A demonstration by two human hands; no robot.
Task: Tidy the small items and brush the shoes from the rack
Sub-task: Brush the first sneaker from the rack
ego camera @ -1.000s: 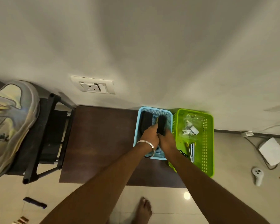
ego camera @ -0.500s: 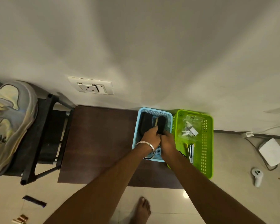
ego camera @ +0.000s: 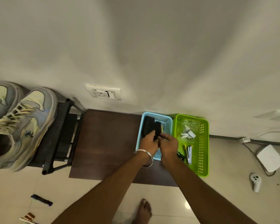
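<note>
A light blue basket point(ego camera: 166, 121) stands on a dark brown low table point(ego camera: 107, 143) by the wall. Inside it lie black shoe brushes point(ego camera: 150, 126). My left hand point(ego camera: 148, 143) and my right hand point(ego camera: 168, 145) are both down in the basket, fingers on a black brush between them; the grip itself is partly hidden. A pair of grey and pale yellow sneakers point(ego camera: 23, 123) sits on a black rack point(ego camera: 61, 139) at the left.
A green basket point(ego camera: 204, 143) right of the blue one holds a plastic bag of small white parts and a stapler point(ego camera: 189, 154). On the floor lie a white controller point(ego camera: 255, 181), a white box with cable point(ego camera: 269, 157), a dark pen point(ego camera: 41, 199). My bare foot point(ego camera: 143, 210) is below.
The brush that stood upright between my hands now lies lower in the blue basket. The view has shifted so both sneakers show.
</note>
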